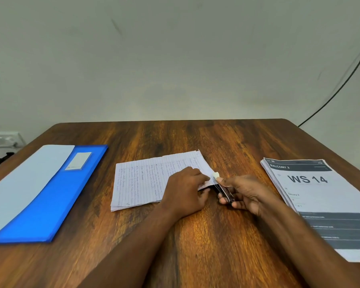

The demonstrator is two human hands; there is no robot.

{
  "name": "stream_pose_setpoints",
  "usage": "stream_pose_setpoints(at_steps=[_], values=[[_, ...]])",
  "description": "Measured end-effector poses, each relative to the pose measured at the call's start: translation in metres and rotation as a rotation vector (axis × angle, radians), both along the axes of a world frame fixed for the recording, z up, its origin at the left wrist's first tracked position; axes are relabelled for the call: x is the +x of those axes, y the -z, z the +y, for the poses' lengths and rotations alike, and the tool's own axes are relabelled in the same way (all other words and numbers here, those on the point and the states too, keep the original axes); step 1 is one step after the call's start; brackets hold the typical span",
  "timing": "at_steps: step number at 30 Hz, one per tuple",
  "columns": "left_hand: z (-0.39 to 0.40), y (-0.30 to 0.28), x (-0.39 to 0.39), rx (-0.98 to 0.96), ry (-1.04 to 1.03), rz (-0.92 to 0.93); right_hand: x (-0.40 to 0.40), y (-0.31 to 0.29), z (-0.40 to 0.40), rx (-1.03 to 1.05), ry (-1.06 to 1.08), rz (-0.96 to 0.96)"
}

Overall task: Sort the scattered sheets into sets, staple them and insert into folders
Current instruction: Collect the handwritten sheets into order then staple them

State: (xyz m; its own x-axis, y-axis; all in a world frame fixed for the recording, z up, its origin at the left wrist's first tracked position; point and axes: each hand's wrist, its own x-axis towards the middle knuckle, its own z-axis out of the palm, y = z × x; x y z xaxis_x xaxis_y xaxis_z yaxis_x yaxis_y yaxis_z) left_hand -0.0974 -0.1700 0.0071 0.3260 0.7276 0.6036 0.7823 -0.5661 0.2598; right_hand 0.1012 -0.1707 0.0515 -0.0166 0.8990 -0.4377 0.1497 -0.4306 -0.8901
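Both forearms come in from the bottom edge, and the whole move hangs on how the stapler (223,189) sits against the handwritten ruled sheets (154,181). It's held in the right hand (247,194), fingers curled round its back end, so that grip is closed on the stapler; its long axis runs from near-right up toward far-left, nose pointed at the right-hand near corner of the stack. That corner looks to be tucked into the stapler's mouth, though how deep can't be told. The left hand (185,190) is laid flat on the same corner, fingers mostly straight with the thumb at the paper edge, so it's pressing rather than gripping. The sheets lie just left of the stapler, long side running left to right, slightly skewed on the tabletop (195,256). So the right hand is the nearer one for the squeeze and the left is only needed to stop the stack sliding, as far as can be judged. A printed stack headed WS 14 (312,196) is parked to the right, well apart. A blue folder (56,204) with a pale sheet (23,188) on it lies far left. Dark wood grain tabletop, plain pale wall behind, a wall socket (2,139) at left and a black cable (341,86) on the right.
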Motion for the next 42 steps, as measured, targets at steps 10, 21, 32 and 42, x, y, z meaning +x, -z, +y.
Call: stream_pose_setpoints(at_steps=[10, 21, 32, 42], values=[[0.001, -0.006, -0.001, -0.104, 0.077, -0.086, -0.002, 0.0, -0.001, 0.003, -0.018, -0.068], [0.004, -0.004, 0.001, -0.082, 0.098, -0.097, -0.002, -0.001, 0.003, 0.01, -0.024, -0.108], [0.01, -0.002, 0.01, 0.134, 0.065, 0.037, 0.002, 0.001, 0.002, -0.009, -0.065, -0.024], [0.01, 0.0, 0.009, 0.152, 0.04, 0.023, 0.002, 0.002, 0.001, 0.025, -0.074, -0.006]])
